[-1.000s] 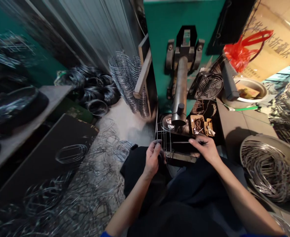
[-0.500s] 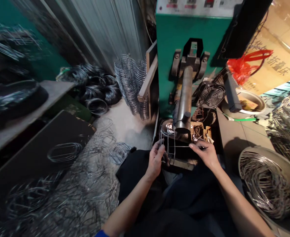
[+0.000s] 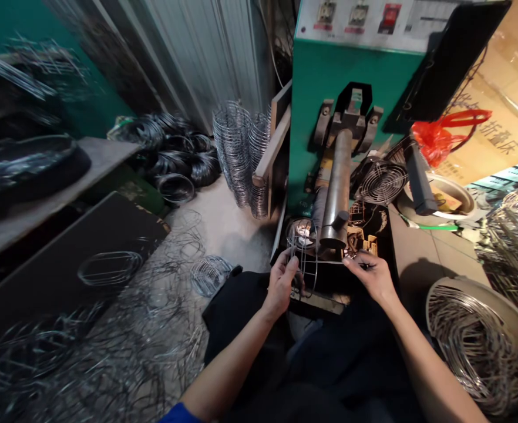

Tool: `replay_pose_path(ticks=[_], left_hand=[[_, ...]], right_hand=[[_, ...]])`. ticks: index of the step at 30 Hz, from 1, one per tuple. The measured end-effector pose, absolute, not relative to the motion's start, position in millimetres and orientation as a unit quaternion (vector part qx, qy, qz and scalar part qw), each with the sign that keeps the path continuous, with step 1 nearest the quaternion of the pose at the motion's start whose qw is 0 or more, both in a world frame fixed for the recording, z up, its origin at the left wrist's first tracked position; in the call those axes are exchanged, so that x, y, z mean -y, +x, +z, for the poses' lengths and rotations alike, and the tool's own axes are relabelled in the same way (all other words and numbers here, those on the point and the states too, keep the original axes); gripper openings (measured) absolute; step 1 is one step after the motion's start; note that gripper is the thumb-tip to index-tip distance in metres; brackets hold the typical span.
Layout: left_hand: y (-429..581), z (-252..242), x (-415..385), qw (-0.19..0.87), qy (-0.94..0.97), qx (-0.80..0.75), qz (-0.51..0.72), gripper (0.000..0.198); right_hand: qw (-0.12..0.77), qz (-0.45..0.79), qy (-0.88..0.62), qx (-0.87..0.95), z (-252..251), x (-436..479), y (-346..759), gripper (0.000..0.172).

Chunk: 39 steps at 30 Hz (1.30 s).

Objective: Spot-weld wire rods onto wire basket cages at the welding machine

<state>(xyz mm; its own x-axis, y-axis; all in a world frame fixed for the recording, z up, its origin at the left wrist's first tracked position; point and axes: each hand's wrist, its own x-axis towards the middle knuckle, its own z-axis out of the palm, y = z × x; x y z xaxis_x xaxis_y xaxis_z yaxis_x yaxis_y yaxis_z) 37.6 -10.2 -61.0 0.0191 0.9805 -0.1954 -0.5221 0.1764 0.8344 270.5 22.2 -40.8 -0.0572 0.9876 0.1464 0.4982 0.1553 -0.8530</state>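
My left hand (image 3: 281, 283) is closed on a rounded wire frame (image 3: 316, 271), its thumb over the near side. A thin straight wire (image 3: 332, 262) runs from the frame toward my right hand (image 3: 373, 275), whose thumb and forefinger pinch its far end. Both hands are low, just below the end of a thick metal cylinder (image 3: 339, 182) that juts from a green machine (image 3: 320, 67). The frame stands apart from the cylinder's end, slightly to its left. The fingertips of my left hand are partly hidden behind the wires.
Stacked wire rings (image 3: 232, 153) stand left of the machine by a wooden bar (image 3: 271, 147). Loose wire pieces (image 3: 144, 346) cover the floor at left. A basin (image 3: 435, 299) of bent wires sits at right. Under the cylinder is a dark tray (image 3: 384, 235) with small parts.
The view has tilted up, so the machine sits lower and further right. The wire frame has turned a little in my left hand. Both hands keep their hold.
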Motion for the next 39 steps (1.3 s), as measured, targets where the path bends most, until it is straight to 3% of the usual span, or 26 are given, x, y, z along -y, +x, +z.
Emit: replay_pose_path(ticks=[12,25,31,33,36,39], left_hand=[[38.5,-62.8,-4.2,0.649,0.310,-0.383,0.580,0.053],[36.2,-62.7,-8.6,0.668,0.285,-0.400,0.559,0.061],[30.3,-60.3,-8.7,0.645,0.283,-0.437,0.559,0.050],[31.8,-59.1,-13.2,0.641,0.292,-0.444,0.553,0.049],[37.0,-55.1,-16.1,0.634,0.301,-0.457,0.546,0.042],[41.5,-50.3,-13.0,0.621,0.289,-0.483,0.546,0.036]], right_hand=[[0.380,0.331,-0.565,0.653,-35.7,-33.8,271.8,0.053],[0.369,0.305,-0.580,0.659,-28.6,-34.0,270.4,0.050],[0.422,0.188,-0.599,0.654,-53.4,-22.3,303.8,0.035],[0.375,0.146,-0.677,0.616,-77.1,-8.9,351.7,0.033],[0.186,0.094,-0.851,0.482,-111.2,34.3,436.2,0.030],[0.088,0.078,-0.929,0.352,-136.8,84.8,499.6,0.031]])
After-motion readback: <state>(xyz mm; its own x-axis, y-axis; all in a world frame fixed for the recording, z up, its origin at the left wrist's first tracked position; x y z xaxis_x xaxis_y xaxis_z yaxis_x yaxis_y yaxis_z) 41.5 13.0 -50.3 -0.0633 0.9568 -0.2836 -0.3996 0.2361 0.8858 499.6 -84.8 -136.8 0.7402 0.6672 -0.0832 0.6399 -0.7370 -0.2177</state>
